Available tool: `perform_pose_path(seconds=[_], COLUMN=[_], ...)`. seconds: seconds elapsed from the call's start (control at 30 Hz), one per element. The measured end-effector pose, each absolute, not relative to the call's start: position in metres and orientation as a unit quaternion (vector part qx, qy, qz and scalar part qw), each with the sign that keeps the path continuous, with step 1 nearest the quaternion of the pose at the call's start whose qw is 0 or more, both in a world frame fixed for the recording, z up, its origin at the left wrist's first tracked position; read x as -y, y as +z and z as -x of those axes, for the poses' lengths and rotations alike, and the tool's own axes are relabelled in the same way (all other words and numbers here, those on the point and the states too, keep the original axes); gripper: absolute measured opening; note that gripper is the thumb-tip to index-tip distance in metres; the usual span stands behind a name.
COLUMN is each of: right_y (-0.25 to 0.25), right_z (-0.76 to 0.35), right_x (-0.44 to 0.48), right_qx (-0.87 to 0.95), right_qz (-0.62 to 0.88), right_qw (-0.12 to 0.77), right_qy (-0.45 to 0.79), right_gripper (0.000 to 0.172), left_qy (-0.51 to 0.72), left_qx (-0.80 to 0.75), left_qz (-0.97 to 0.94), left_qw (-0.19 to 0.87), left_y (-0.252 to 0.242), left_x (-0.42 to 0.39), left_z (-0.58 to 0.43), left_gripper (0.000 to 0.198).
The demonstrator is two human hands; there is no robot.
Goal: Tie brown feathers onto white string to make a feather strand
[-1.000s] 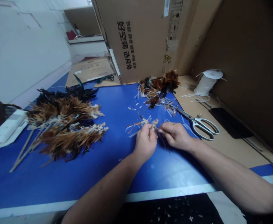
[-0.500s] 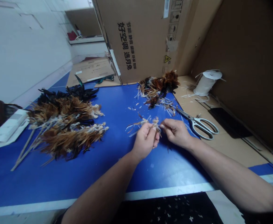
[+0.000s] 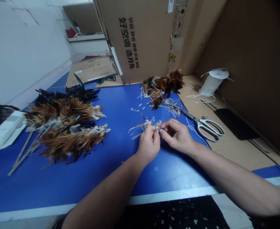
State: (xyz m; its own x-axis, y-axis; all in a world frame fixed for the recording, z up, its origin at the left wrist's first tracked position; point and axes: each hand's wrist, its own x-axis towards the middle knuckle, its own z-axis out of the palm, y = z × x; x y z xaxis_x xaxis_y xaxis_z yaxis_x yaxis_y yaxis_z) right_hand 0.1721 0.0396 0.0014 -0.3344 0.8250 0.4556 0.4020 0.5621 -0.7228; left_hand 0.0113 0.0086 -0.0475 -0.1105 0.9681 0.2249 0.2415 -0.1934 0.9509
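Observation:
Above the blue table top, my left hand [image 3: 149,142] is closed on a small feather bundle [image 3: 158,124] with pale, ragged ends. Close against it, my right hand [image 3: 176,135] has its thumb and index finger pinched at the bundle's right side; what lies between those fingertips is too small to make out. Loose thin feathers and clear strips [image 3: 140,126] lie just left of the fingers. Silver-handled scissors [image 3: 208,128] rest to the right of my right hand, blades toward the scraps [image 3: 170,106].
Bound brown and black feathers [image 3: 75,140] lie at the left on thin sticks [image 3: 20,160]. More feathers [image 3: 163,85] are piled at the back. A white ribbon spool [image 3: 211,84] and a black flat object [image 3: 235,124] are at right. Cardboard [image 3: 149,41] walls the far side.
My right hand has moved left, closing the gap to my left hand, and its fingertips now meet at the feather bundle. The left hand's fingers have curled in more. The view has shifted slightly.

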Motion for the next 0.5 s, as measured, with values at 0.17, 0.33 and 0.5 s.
perform_pose_path(seconds=[0.17,0.33,0.5], right_y=[-0.006,-0.003,-0.001], right_z=[-0.17,-0.17,-0.17], right_x=[-0.043,-0.043,-0.043], right_qx=[0.77,0.756,0.749], right_qz=[0.407,0.391,0.394], right_qw=[0.418,0.437,0.421], right_qy=[0.259,0.29,0.325], right_gripper=[0.004,0.01,0.011], left_qy=[0.492,0.438,0.43], left_qx=[-0.537,-0.548,-0.563], left_qz=[-0.624,-0.681,-0.675], left_qw=[0.282,0.207,0.205], left_y=[-0.041,-0.033,-0.032], left_x=[-0.005,-0.002,-0.001], left_z=[-0.013,-0.012,-0.012], left_gripper=[0.002,0.005,0.004])
